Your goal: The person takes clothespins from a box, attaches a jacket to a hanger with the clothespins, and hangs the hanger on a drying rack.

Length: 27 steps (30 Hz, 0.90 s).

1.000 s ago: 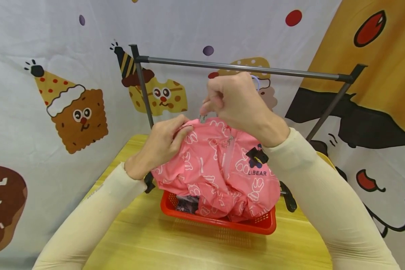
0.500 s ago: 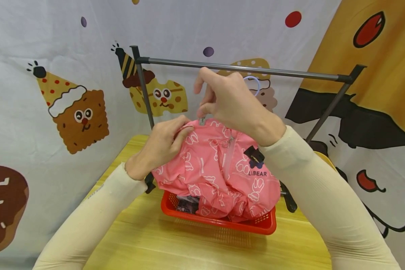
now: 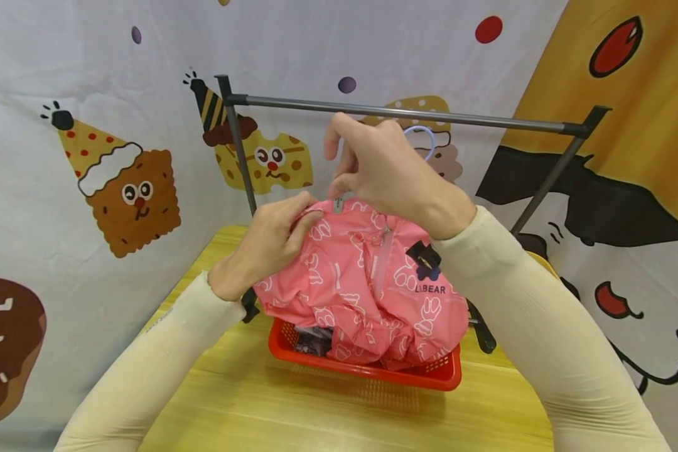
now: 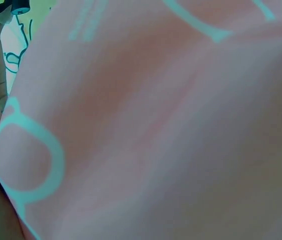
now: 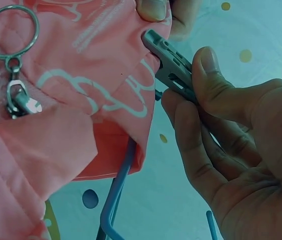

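A pink children's jacket [image 3: 353, 270] with white rabbit outlines hangs bunched over a red basket [image 3: 367, 371]. My left hand [image 3: 268, 242] grips its upper left edge, and one of its fingertips shows in the right wrist view. At that edge, my right hand [image 5: 231, 135] pinches a grey clothes peg [image 5: 175, 67] between thumb and fingers. The peg's nose meets the fabric; how firmly it bites is unclear. A blue-purple hanger [image 5: 112, 202] runs into the jacket's opening, and its round hook [image 3: 420, 141] shows behind the right hand. In the left wrist view, jacket fabric [image 4: 146, 125] covers nearly everything.
A dark metal rack with a horizontal rail [image 3: 395, 113] stands behind the jacket. Dark folded cloth [image 3: 313, 341] lies in the basket's left part. Below is a yellow wood-grain table [image 3: 231, 402], and a printed cartoon curtain [image 3: 118, 56] hangs behind.
Since a second ago, my right hand has turned a little left and its index finger has lifted, showing more of the hanger hook. The left hand and jacket stay put.
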{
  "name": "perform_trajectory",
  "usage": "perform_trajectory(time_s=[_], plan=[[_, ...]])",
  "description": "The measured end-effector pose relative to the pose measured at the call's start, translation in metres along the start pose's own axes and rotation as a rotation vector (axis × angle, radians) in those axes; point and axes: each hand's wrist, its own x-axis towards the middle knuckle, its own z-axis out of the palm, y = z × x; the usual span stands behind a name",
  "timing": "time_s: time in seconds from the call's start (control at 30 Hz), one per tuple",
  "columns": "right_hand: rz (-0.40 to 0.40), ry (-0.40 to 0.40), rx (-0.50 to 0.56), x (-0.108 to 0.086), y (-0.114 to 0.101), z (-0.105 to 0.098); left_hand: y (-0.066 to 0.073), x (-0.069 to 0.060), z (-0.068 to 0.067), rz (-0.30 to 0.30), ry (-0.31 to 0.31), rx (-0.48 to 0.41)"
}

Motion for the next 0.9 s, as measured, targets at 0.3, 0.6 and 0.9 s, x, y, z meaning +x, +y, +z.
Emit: perform_trajectory(time_s=[0.3,0.6,0.9], plan=[[-0.003,0.009,0.012,0.0003,0.0026,0.0014,-0.0003,-0.0005,-0.0002,0.011,0.009,0.014],[-0.009,0.073,-0.002,-0.0001,0.0063,0.0046,-0.001,-0.0003,-0.0002,0.025,0.016,0.013],[-0.035,0.119,0.001,0.0001,0.0053,0.0025,0.0002,0.0021,-0.0001,0.041,0.022,0.004]])
